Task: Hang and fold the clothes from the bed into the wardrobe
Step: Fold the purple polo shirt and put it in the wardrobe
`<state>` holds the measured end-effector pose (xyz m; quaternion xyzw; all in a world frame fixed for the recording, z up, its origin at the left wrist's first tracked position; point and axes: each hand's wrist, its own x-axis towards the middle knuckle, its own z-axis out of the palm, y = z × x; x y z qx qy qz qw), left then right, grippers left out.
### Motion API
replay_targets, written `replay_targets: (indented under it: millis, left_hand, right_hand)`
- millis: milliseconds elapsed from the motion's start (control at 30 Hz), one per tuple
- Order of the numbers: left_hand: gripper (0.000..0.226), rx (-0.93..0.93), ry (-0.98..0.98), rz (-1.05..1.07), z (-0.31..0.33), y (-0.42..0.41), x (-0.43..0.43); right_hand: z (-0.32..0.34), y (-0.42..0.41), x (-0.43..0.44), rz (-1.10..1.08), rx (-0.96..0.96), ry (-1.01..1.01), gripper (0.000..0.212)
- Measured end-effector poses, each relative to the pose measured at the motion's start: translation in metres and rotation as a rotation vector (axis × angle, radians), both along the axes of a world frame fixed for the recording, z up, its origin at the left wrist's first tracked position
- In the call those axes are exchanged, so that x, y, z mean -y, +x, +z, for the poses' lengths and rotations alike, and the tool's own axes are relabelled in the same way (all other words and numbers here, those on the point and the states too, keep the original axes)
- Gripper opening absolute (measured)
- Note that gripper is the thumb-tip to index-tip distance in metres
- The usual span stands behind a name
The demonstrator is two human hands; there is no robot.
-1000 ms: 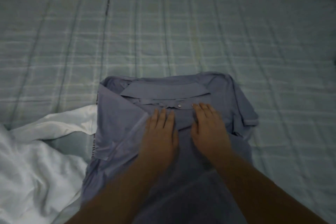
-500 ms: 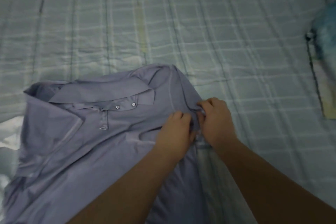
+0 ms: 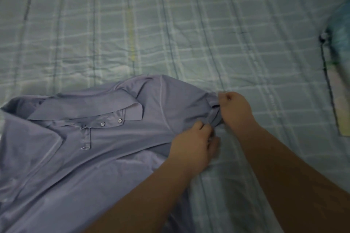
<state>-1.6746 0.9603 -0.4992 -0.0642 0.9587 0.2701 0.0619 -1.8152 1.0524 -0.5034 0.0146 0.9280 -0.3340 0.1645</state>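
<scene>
Lavender polo shirt (image 3: 94,157) lies on the checked bed (image 3: 189,24); my left grip (image 3: 191,143) and right grip (image 3: 234,109) pinch its sleeve (image 3: 213,113), probably to fold it.

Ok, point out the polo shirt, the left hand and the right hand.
polo shirt (image 3: 117,153): head view, chest beside the placket.
left hand (image 3: 191,147): head view, back of the hand.
right hand (image 3: 235,109): head view, back of the hand.

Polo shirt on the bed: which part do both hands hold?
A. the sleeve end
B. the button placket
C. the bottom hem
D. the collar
A: the left hand and right hand both pinch the sleeve end of the polo shirt, well clear of its collar and buttons.
</scene>
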Motion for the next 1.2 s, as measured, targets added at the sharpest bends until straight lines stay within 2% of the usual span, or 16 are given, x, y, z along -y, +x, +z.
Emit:
replay_targets:
  millis: [100,167,267,333,533,633,700,800,1000,1133,1200]
  left_hand:
    - [0.039,-0.004,0.049,-0.017,-0.002,0.0,0.001]
    - [0.039,-0.005,0.071,-0.076,-0.005,0.003,0.003]
    - [0.043,0.044,0.083,-0.121,-0.004,0.008,0.007]
    - [0.045,0.059,0.106,-0.117,-0.001,0.009,0.009]
    - [0.045,0.109,0.251,-0.157,0.003,0.011,0.02]
    - [0.044,0.091,0.394,-0.125,-0.001,0.01,0.03]
    - [0.039,0.043,0.442,-0.056,0.0,0.012,0.038]
    - [0.036,-0.025,0.397,0.042,0.008,0.023,0.061]
    - [0.031,0.069,0.126,0.172,0.03,0.064,0.134]
    - [0.032,0.11,0.065,0.19,0.034,0.111,0.187]
    - [0.03,0.137,0.04,0.218,0.033,0.136,0.21]
  right_hand:
    - [0.0,0.0,0.001,-0.022,0.033,0.002,0.05]
    - [-0.002,0.01,0.002,0.013,0.004,0.022,0.041]
    - [-0.009,0.02,0.001,0.114,-0.184,0.086,0.021]
    - [-0.008,0.016,-0.002,0.068,-0.223,0.104,0.018]
    - [0.005,-0.002,-0.01,-0.035,-0.05,0.108,0.029]
    - [0.01,-0.004,-0.005,-0.129,0.036,0.012,0.028]
    - [0.017,-0.001,0.004,-0.172,0.026,-0.05,0.027]
    - [0.034,0.017,0.029,-0.132,-0.069,-0.084,0.028]
    - [0.075,0.085,0.113,0.068,-0.172,-0.073,0.037]
    - [0.064,0.123,0.187,0.037,0.016,-0.207,0.038]
    - [0.05,0.141,0.222,0.035,0.056,-0.208,0.037]
